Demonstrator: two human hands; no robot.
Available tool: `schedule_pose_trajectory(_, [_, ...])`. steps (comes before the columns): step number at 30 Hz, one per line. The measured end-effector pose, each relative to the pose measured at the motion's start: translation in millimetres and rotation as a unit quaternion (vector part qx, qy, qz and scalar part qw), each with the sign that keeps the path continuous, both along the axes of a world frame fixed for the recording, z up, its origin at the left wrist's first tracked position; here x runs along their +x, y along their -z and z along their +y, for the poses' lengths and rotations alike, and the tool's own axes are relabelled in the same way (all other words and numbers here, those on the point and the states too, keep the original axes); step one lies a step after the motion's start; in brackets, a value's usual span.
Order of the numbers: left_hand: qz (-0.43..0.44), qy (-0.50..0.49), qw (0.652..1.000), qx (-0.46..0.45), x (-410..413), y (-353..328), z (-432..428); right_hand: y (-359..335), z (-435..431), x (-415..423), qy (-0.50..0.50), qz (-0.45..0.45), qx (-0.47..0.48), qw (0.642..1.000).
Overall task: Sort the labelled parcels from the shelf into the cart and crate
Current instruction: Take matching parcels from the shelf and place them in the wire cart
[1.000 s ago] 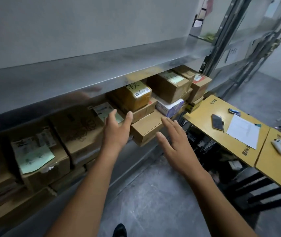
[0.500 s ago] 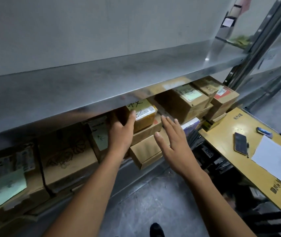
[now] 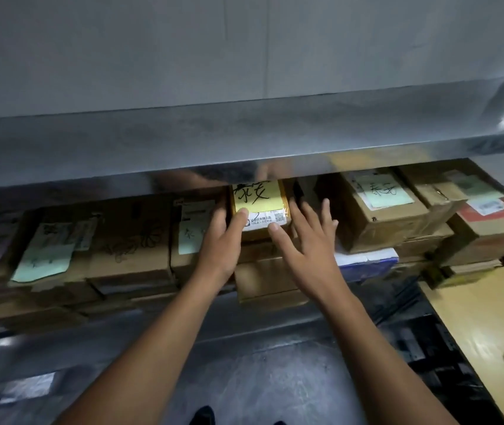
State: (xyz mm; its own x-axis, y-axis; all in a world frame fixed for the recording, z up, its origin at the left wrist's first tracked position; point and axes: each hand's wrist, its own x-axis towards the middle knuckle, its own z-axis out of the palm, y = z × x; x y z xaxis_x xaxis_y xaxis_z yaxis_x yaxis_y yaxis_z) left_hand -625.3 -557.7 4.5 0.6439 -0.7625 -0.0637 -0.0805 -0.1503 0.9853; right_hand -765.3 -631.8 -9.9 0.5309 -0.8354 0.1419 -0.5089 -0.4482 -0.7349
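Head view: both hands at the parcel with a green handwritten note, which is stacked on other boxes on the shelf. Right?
Wrong colour. The head view shows the parcel between the left hand and right hand bears a yellow handwritten note; green notes sit on neighbouring boxes. Both hands are at it, and it is stacked on other boxes on the shelf.

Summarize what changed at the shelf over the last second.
Both hands moved forward to the yellow-labelled parcel. The left hand now touches its left side, thumb on the label. The right hand lies against its right side, fingers straight. No firm grip is evident yet. The parcel stays on its stack, and the box to its right has not moved.
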Motion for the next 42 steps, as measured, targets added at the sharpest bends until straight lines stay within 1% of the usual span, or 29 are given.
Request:
schedule_pose_trajectory(3, [0.038, 0.003, 0.999, -0.015, -14.3, -6.2, 3.8, 0.6, 1.9, -5.7, -0.029, -0.041, -0.004, 0.999])
schedule_pose_trajectory(6, [0.054, 0.000, 0.998, -0.040, -23.5, -3.7, 13.7, 1.2, 11.3, -8.8, -0.046, -0.101, 0.000, 0.994])
schedule_pose_trajectory(10, [0.075, -0.061, 0.991, -0.088, -29.3, 1.1, 41.3, 3.0, 33.2, -1.7, -0.065, -0.167, 0.039, 0.983])
schedule_pose_trajectory(13, [0.073, -0.103, 0.986, -0.107, -30.0, 3.6, 69.8, 0.2, 55.3, 8.0, -0.100, -0.193, 0.089, 0.972])
schedule_pose_trajectory(15, [0.071, -0.128, 0.981, -0.125, -25.9, 5.3, 90.6, -2.1, 70.7, 17.8, -0.124, -0.210, 0.105, 0.964])
schedule_pose_trajectory(20, [0.012, -0.175, 0.975, -0.137, -3.6, 3.3, 157.8, -8.8, 123.7, 58.2, -0.209, -0.238, 0.134, 0.939])
schedule_pose_trajectory(22, [0.000, -0.193, 0.971, -0.143, 10.0, 1.2, 192.9, -11.2, 153.4, 78.1, -0.242, -0.237, 0.139, 0.930])
schedule_pose_trajectory(26, [-0.009, -0.245, 0.957, -0.153, 41.7, -5.2, 279.5, -14.0, 230.2, 123.1, -0.292, -0.220, 0.115, 0.924])
schedule_pose_trajectory(29, [-0.037, -0.298, 0.943, -0.144, 66.8, -5.4, 353.4, -19.8, 296.7, 157.8, -0.343, -0.216, 0.122, 0.906])
schedule_pose_trajectory(33, [-0.043, -0.360, 0.920, -0.147, 96.6, -3.5, 454.2, -22.4, 389.5, 204.9, -0.406, -0.207, 0.124, 0.882])
schedule_pose_trajectory(38, [-0.053, -0.452, 0.879, -0.144, 124.3, -3.4, 561.6, -18.4, 494.5, 258.2, -0.478, -0.190, 0.158, 0.843])
schedule_pose_trajectory(42, [-0.053, -0.511, 0.847, -0.138, 148.1, 1.1, 625.5, -19.8, 557.6, 297.7, -0.531, -0.163, 0.169, 0.814])
